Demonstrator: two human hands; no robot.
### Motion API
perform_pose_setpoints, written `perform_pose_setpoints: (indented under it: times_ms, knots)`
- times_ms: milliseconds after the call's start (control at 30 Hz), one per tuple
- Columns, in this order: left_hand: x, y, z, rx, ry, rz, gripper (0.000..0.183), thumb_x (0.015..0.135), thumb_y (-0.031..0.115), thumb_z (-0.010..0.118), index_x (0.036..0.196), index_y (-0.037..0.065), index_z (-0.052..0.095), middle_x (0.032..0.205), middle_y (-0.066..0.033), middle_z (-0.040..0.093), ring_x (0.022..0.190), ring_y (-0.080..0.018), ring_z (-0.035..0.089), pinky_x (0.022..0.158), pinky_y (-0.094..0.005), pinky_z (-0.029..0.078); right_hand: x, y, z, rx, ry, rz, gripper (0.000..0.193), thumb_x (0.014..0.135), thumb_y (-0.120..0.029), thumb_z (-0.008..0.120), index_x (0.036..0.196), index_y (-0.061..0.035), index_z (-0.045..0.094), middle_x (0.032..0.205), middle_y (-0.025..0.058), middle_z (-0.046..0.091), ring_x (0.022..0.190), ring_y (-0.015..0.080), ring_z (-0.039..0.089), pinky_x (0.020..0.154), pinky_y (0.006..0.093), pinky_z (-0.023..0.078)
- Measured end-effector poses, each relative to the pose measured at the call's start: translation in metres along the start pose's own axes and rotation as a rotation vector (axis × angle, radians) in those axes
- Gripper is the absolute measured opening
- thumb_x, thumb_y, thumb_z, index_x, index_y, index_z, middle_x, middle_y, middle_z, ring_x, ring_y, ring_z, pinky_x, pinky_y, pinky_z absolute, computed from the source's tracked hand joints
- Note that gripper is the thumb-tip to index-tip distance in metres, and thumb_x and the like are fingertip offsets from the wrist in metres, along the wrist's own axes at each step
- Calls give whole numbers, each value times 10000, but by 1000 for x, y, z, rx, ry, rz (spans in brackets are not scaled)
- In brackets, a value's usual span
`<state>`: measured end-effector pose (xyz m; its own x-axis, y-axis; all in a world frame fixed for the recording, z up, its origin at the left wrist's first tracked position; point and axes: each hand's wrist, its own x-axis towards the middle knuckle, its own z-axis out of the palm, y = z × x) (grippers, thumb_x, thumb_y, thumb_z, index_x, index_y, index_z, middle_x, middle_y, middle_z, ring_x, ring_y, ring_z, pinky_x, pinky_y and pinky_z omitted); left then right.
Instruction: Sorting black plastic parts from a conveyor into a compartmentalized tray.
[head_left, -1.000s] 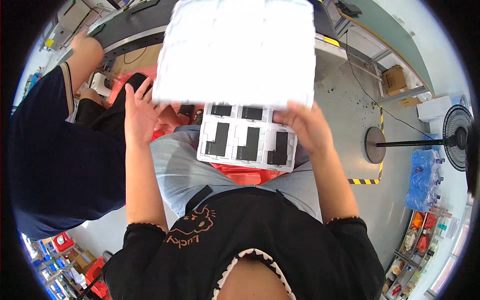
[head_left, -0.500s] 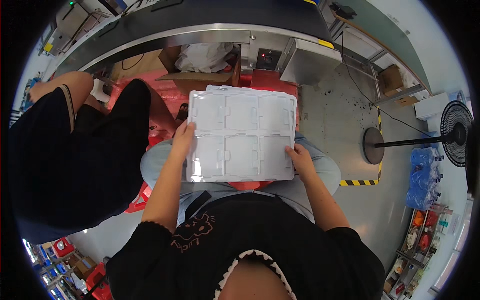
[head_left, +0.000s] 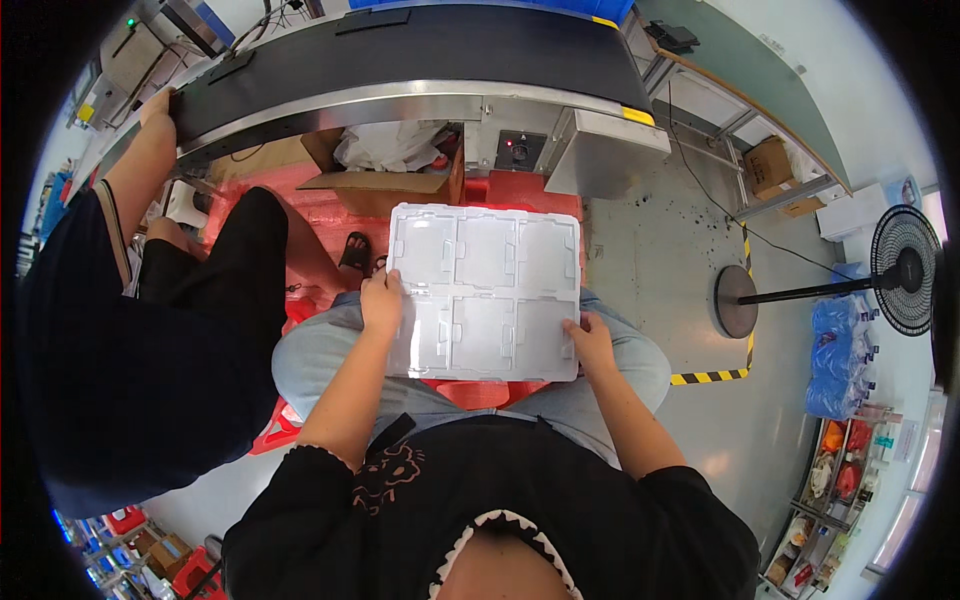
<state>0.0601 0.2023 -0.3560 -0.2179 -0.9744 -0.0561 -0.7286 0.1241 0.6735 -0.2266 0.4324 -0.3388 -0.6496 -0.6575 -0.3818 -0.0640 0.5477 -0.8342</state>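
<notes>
Over my lap I hold a stack of white plastic trays (head_left: 486, 293), its top tray moulded into several rectangular compartments. My left hand (head_left: 382, 302) grips the left edge, fingers curled over the rim. At the right edge, my right hand (head_left: 589, 341) has its thumb on the top and its other fingers mostly hidden at the side. The compartments I can see look bare and glossy. How many trays lie in the stack I cannot tell.
Ahead runs a black conveyor belt (head_left: 430, 50). Beneath it sits a cardboard box (head_left: 385, 190) with plastic bags. A co-worker (head_left: 150, 350) sits close on my left, a hand at the belt's end. On the right stand a fan (head_left: 903, 270) and blue-wrapped bottles (head_left: 838, 350).
The belt shows more fully as the view tilts up. The tray stack is still in both my hands, a little lower in view. The co-worker's arm has stretched toward the belt.
</notes>
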Motion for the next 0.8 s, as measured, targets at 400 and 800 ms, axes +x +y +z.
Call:
perform_pose_setpoints:
  times_ms: [400,800]
  knots:
    - [-8,19,13,-3,236,-183,369,906,351,497,1010,20,626,990,-256,579,921,-419,538,823,-477,427,-20,-14,24,421,-14,90,471,885,-183,518,1300,17,418,1160,224,552,1046,320,538,923,358,404]
    - [37,130,-104,-495,373,330,167,913,99,543,1034,-10,582,1017,-91,568,938,-181,539,831,-268,423,36,-300,-62,-189,-556,-456,338,884,-301,593,1046,-6,617,890,60,636,799,129,582,736,285,481]
